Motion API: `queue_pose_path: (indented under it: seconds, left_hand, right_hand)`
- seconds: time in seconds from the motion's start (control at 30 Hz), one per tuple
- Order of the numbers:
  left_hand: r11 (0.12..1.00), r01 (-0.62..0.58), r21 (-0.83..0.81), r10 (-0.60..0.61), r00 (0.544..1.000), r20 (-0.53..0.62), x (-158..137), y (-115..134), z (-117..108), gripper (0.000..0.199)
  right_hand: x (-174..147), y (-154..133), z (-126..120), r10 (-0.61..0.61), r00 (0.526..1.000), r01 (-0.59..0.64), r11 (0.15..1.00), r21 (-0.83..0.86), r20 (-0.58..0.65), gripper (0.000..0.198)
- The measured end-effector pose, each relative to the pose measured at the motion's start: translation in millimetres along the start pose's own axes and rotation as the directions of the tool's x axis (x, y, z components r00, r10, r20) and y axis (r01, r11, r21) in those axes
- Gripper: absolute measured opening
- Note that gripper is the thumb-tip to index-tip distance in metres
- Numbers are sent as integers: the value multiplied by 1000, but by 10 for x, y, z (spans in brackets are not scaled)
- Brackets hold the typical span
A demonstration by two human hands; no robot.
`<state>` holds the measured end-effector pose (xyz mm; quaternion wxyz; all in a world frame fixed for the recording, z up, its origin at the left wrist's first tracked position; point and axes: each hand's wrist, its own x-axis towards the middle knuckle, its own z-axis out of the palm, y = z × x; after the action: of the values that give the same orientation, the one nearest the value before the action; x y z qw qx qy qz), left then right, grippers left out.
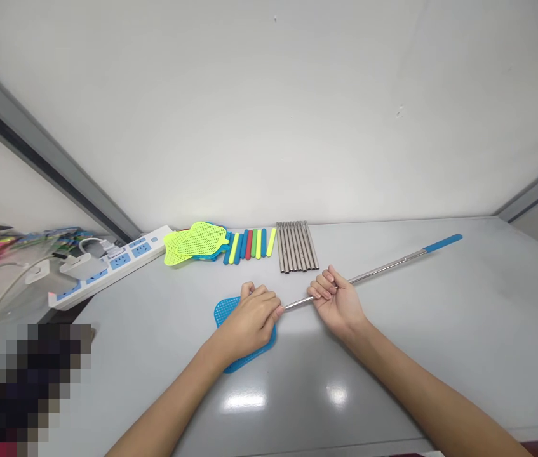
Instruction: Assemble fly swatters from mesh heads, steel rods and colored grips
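1. Left grip (253, 319): closed over the blue head (225, 310), thumb and fingers pinched where the rod (374, 273) comes in. Joint is hidden under the fingers.
2. Right grip (336, 301): fingers curled round the rod, a little right of left grip. Blue handle (443, 243) is on the far end, well off to its right.
3. Step in hand, my read: working the rod at the head's neck. Pinch the neck, not the mesh, which probably flexes. Line rod up with neck, drive from close to the joint; the long tail could lever it off axis.
4. Tubes (298, 246) lie beyond, between the grips; coloured handles (250, 244) beyond left grip. Wall (269, 127) behind both. Avoid swinging rod that way.
5. Most room: surface (459, 343) right of right grip. Its near edge is bodyward of both grips; power strip (121, 265) well left of left grip.
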<state>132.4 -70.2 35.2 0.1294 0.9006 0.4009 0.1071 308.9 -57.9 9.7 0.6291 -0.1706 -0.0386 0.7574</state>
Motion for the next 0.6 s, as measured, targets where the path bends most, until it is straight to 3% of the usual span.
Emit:
queue_pose_path:
  seconds: [0.33, 0.47, 0.6]
  left_hand:
    - [999, 40, -33, -42, 997, -63, 11, 37, -37, 27]
    - [999, 44, -22, -46, 994, -94, 10, 7, -31, 28]
    - [998, 60, -7, -60, 991, -123, 9, -53, -54, 28]
  right_hand:
    - [20, -71, 54, 74, 997, -74, 997, -12, 25, 22]
    - [69, -242, 49, 6, 1000, -6, 1000, 8, 10, 19]
    - [131, -468, 4, -99, 991, 105, 992, 65, -91, 17]
